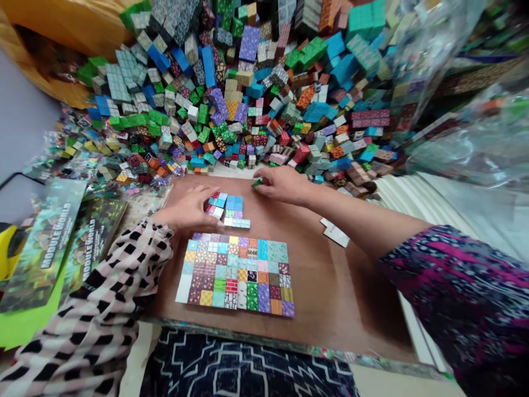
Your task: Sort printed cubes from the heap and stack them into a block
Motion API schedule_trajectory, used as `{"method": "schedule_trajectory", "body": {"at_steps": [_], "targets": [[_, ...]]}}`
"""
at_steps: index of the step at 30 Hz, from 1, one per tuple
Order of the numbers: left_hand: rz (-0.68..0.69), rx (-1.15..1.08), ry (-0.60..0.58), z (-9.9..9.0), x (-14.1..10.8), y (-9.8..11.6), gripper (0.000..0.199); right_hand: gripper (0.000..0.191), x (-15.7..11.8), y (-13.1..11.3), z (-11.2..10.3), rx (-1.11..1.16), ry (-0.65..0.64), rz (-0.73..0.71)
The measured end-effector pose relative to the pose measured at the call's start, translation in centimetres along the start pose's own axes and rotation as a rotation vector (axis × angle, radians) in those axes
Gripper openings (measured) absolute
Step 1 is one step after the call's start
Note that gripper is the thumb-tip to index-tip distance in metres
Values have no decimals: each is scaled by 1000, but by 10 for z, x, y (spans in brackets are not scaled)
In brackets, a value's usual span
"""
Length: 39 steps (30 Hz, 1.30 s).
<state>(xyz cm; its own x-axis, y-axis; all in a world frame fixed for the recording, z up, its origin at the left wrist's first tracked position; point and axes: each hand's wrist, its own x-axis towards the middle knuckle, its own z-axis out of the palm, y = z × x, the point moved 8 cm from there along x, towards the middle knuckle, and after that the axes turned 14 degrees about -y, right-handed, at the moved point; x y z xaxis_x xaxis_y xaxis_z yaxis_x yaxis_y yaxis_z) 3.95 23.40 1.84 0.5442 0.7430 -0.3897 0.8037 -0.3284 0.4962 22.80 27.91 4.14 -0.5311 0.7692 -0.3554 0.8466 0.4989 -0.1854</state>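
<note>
My left hand (188, 208) curves around the left side of a small group of patterned cubes (234, 204), with its thumb at the near end and its fingers at the far end. Red, white and blue faces show beside the fingers. Farther back on the brown board (306, 264), my right hand (281, 184) pinches a small green block (257, 183) between thumb and fingertips. Nearer to me lies a rectangular block mosaic (237, 273) of many coloured patterned squares, apart from both hands.
A large heap of coloured blocks (231, 110) rises behind the board. Printed "Module World" cards (45, 242) lie at left. White paper pieces (335, 232) rest below my right forearm. Clear plastic bags (467, 132) are at right, and an orange bag (78, 33) stands at upper left.
</note>
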Motion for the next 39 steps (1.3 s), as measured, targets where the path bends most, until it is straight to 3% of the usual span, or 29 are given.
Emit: {"method": "schedule_trajectory", "body": {"at_steps": [3, 7, 11, 15, 19, 22, 29, 39], "targets": [[-31, 53, -46, 6, 0, 1, 104, 25, -10, -12, 9, 166, -127, -127], [-30, 14, -20, 10, -1, 0, 100, 24, -21, -27, 22, 366, -240, -230], [-19, -21, 19, 9, -2, 2, 95, 21, -27, -37, 27, 326, -251, -270], [-36, -17, 16, 9, -1, 6, 92, 18, -28, -38, 26, 264, -243, -264], [4, -33, 49, 8, 1, 10, 88, 9, -23, -26, 27, 196, -246, -153], [-3, -37, 37, 9, 1, 9, 91, 12, -19, -20, 28, 191, -263, -116], [-21, -58, 40, 11, 1, 8, 91, 7, -16, -22, 31, 372, -244, -146], [-18, -45, 41, 11, 1, 10, 87, 10, -12, -28, 54, 678, -287, -118]]}}
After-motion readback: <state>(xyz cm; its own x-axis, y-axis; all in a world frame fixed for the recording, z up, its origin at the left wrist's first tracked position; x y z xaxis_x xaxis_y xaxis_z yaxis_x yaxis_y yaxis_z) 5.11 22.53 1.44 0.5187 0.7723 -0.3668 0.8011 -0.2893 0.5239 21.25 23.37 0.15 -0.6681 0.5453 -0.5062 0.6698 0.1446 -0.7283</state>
